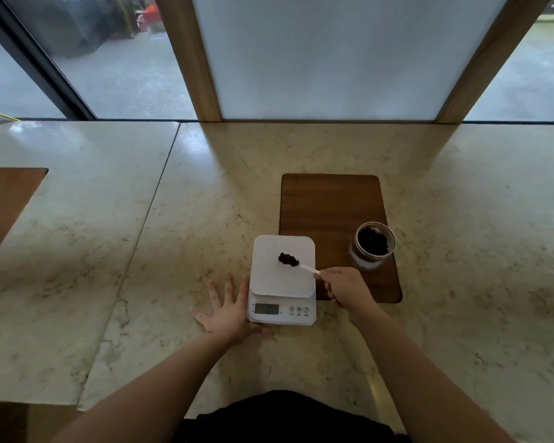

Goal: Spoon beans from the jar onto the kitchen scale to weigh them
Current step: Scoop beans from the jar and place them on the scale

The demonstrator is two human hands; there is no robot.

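Delivery step: right hand (pixel 344 287) grips the handle of a white spoon (pixel 307 267), its bowl heaped with dark beans (pixel 288 259) over the platform of the white kitchen scale (pixel 282 279) at lower centre. Left hand (pixel 229 310), open and flat on the desk (pixel 173 251), touches the scale's left edge. Glass jar (pixel 374 244), uncapped, stands right of the scale on a wooden board (pixel 330 203). The next move probably calls for tipping the spoon so beans land mid-platform, then reading the display (pixel 267 309).
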